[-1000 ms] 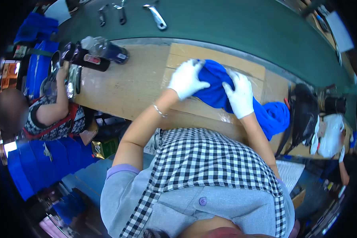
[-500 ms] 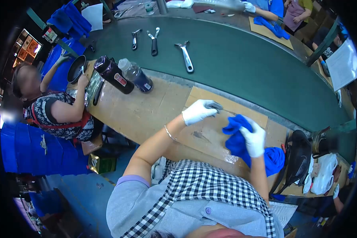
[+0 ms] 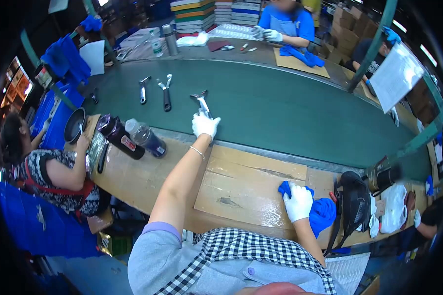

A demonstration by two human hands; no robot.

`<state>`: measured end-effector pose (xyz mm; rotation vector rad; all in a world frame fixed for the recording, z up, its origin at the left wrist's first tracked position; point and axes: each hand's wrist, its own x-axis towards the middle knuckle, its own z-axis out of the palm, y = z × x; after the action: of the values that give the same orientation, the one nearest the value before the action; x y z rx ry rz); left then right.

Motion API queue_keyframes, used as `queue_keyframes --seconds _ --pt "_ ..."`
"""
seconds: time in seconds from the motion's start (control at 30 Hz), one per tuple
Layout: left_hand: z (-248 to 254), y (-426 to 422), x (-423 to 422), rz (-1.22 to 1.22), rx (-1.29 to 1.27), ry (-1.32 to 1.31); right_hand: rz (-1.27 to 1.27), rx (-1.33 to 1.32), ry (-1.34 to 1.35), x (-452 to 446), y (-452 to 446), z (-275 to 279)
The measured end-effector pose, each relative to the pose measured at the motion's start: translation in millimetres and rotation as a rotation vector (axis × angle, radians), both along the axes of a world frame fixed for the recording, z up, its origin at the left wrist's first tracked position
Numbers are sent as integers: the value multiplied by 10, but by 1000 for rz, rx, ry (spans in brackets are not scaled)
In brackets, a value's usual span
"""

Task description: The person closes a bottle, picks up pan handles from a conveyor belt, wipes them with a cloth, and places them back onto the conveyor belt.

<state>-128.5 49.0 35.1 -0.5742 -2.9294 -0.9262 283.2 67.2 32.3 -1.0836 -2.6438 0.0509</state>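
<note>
My left hand (image 3: 205,125), in a white glove, is stretched out over the green belt. Its fingers are closed round the handle of a silver tool with a crosswise head (image 3: 200,96); the glove hides most of the handle. Two more hand tools lie to its left, a black-handled one with a forked head (image 3: 166,94) and a shorter one (image 3: 142,91). On the near right of the bench, my gloved right hand (image 3: 298,202) grips a bunched blue cloth (image 3: 283,188). More blue cloth (image 3: 323,214) lies heaped beside that wrist.
Cardboard (image 3: 241,189) covers the bench before me. A dark flask (image 3: 120,137) and a clear bottle (image 3: 145,137) lean at left; a black bag (image 3: 354,201) sits at right. One person holds a pan (image 3: 75,125) at left; another works across the green belt (image 3: 280,108).
My left hand has gone from above the cardboard out to the silver tool on the belt. My right hand has lowered with the blue cloth to the bench. The view has tilted up.
</note>
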Motion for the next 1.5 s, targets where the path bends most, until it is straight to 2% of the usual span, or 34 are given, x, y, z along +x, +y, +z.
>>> queue_keyframes --seconds 0.03,0.07,0.1,0.17,0.23,0.3,0.33,0.4,0.43,0.5,0.53,0.6,0.63,0.7,0.77,0.83,0.9,0.97,1.03,1.13,1.17,1.23,1.3,1.37,1.5 --pt "4 47 -24 32 -32 31 15 -19 18 2 6 11" --pt "14 75 -79 22 -38 -60 29 -12 -2 17 28 -46" --pt "-28 113 -80 45 14 65 20 -12 -5 26 42 -52" --pt "-197 197 -425 -107 86 -118 22 1 -21 18 37 -45" --pt "-21 171 -452 -182 133 -412 -2 -6 -14 14 15 -5" --pt "-25 103 -506 -341 483 -784 -10 -4 51 4 1 -18" --pt "18 49 -350 -324 472 -795 -12 -18 63 4 0 -15" --pt "189 21 23 -435 881 -765 -9 -30 65 7 -3 -7" --pt "267 -54 200 -477 877 -755 -8 -29 71 3 8 -4" --pt "287 -95 252 -441 672 -1004 -9 -24 86 -8 36 -7" --pt "296 -99 243 -436 658 -1013 -2 -18 96 3 14 -14" --pt "329 -17 198 -346 275 -929 -3 -26 80 31 4 -4" --pt "333 4 213 -351 272 -927 -3 -18 81 15 18 -6" --pt "315 34 275 -430 597 -816 -24 -52 28 20 40 -32" --pt "220 55 231 -460 653 -756 -26 -41 34 17 15 -15" --pt "169 69 61 -401 81 -662 -20 -58 27 54 -31 20" --pt "249 111 77 -436 90 -609 -18 -59 28 23 31 44" --pt "498 97 275 -401 346 -370 -6 -64 31 27 35 14" --pt "499 95 353 -420 342 -283 -12 -57 50 30 40 -27" --pt "192 93 339 -519 -63 -160 8 -47 55 34 36 -6" --pt "13 92 292 -531 -70 -169 8 -56 44 29 16 3" --pt "275 80 454 -492 -254 -181 1 -54 27 12 68 25" --pt "406 1 650 -494 -171 -192 5 -46 33 28 47 -12" --pt "452 -86 826 -530 -36 -340 -1 -57 21 24 48 -23" --pt "485 -460 1398 -602 -61 -421 21 -41 66 13 71 -33"
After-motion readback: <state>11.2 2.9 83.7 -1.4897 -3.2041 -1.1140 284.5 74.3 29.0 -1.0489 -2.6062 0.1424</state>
